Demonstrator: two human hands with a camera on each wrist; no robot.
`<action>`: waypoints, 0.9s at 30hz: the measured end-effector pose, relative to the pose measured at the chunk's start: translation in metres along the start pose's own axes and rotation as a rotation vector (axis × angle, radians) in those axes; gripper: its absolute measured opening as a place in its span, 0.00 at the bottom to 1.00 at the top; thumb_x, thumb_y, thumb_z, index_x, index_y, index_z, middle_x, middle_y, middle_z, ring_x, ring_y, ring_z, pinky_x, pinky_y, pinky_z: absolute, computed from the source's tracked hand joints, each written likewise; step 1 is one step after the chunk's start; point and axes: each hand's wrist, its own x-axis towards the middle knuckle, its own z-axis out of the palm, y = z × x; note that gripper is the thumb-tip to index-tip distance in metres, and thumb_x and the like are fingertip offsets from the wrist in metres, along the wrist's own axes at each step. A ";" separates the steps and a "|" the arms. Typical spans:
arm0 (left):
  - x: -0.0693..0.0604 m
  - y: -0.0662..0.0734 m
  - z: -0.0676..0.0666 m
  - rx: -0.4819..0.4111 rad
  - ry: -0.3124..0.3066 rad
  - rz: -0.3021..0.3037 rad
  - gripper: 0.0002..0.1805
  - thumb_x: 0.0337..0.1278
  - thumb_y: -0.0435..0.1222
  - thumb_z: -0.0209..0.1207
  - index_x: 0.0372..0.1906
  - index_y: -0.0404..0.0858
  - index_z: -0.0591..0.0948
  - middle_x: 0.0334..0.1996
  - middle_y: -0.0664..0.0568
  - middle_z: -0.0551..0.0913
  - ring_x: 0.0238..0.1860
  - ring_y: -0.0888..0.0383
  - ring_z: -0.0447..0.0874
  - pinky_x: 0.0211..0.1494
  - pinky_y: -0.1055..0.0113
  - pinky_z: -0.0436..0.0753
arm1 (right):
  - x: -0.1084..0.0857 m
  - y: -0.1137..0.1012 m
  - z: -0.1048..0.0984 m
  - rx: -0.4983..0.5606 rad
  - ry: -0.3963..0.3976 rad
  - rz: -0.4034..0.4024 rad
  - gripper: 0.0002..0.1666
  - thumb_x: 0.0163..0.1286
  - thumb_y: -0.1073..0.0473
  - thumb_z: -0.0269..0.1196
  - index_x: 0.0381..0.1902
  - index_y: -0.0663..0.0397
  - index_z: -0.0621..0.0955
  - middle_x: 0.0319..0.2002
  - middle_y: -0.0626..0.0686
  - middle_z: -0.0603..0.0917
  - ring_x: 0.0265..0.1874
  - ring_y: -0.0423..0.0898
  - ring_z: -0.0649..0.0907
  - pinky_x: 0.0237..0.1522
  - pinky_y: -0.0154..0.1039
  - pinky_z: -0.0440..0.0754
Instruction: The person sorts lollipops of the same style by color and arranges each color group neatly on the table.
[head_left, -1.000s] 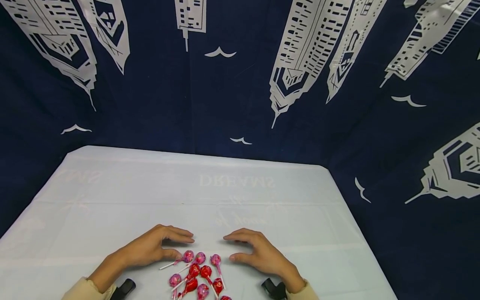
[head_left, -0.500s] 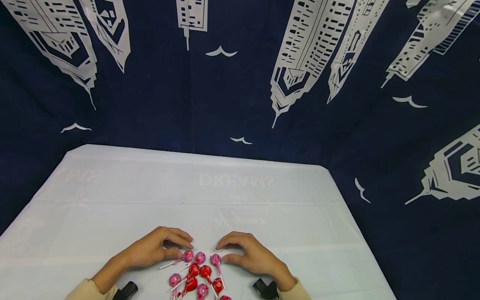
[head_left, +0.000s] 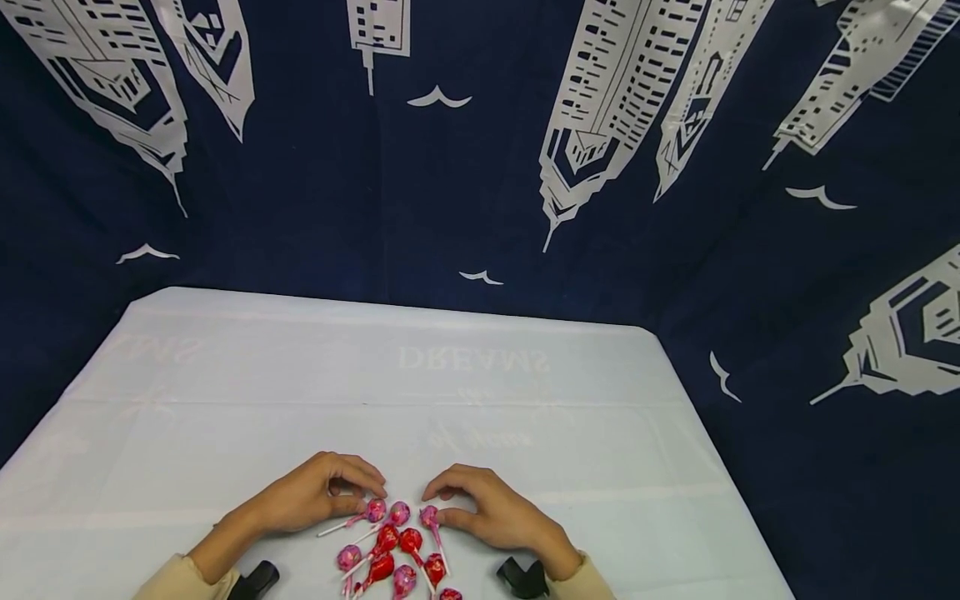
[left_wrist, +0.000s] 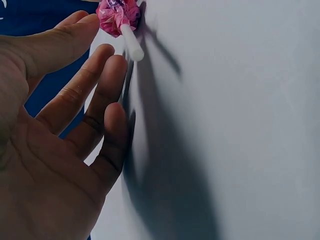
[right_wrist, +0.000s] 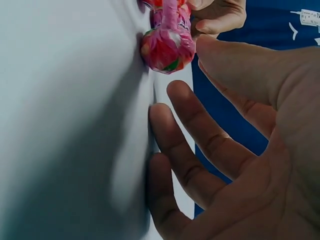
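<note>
Several lollipops in pink and red wrappers lie in a loose group at the front of the table. At the group's upper left, a pink lollipop (head_left: pixel 376 510) (left_wrist: pixel 119 16) sits by the thumb tip of the left hand (head_left: pixel 315 493) (left_wrist: pixel 60 125), whose fingers arch loosely above the cloth. The right hand (head_left: pixel 498 508) (right_wrist: pixel 225 140) is at the upper right, its thumb at the head of another pink lollipop (head_left: pixel 429 517) (right_wrist: pixel 169 49) and its fingers loosely bent beyond it. Neither hand shows a closed grip. Red lollipops (head_left: pixel 387 538) lie between and below the hands.
A white cloth (head_left: pixel 262 367) with faint mirrored lettering covers the table. Behind and beside it hangs a dark blue cloth (head_left: pixel 465 183) printed with white buildings. Black bands (head_left: pixel 522 577) show at both wrists, beside beige sleeves.
The right hand has moved left, its thumb now at the upper right pink lollipop. The left hand's fingers have lowered and bent slightly around the upper left one. The lollipops look unmoved.
</note>
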 end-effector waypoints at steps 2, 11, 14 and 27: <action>0.000 0.000 0.001 -0.003 -0.002 -0.003 0.11 0.61 0.41 0.66 0.46 0.46 0.90 0.51 0.51 0.86 0.52 0.66 0.80 0.45 0.70 0.79 | 0.000 0.000 0.001 -0.007 0.001 -0.004 0.15 0.71 0.56 0.65 0.54 0.47 0.80 0.50 0.45 0.83 0.50 0.41 0.82 0.57 0.36 0.78; 0.001 0.000 0.004 -0.017 -0.001 0.010 0.10 0.60 0.42 0.67 0.44 0.45 0.90 0.48 0.53 0.87 0.49 0.63 0.82 0.49 0.69 0.81 | 0.001 0.000 0.003 -0.033 0.000 0.008 0.15 0.71 0.54 0.65 0.55 0.45 0.81 0.50 0.43 0.84 0.50 0.41 0.82 0.56 0.36 0.77; 0.001 0.000 0.005 -0.025 0.001 0.025 0.10 0.59 0.42 0.68 0.44 0.44 0.90 0.47 0.54 0.87 0.45 0.63 0.82 0.48 0.69 0.81 | 0.000 -0.001 0.004 -0.044 -0.008 0.018 0.16 0.72 0.53 0.64 0.56 0.44 0.81 0.51 0.43 0.84 0.51 0.39 0.81 0.57 0.36 0.76; 0.002 0.000 0.008 -0.014 0.005 0.053 0.11 0.58 0.42 0.68 0.43 0.44 0.90 0.46 0.55 0.88 0.43 0.64 0.82 0.46 0.69 0.81 | 0.000 0.000 0.004 -0.060 -0.067 0.040 0.13 0.73 0.51 0.61 0.54 0.40 0.83 0.49 0.38 0.84 0.51 0.33 0.79 0.58 0.35 0.74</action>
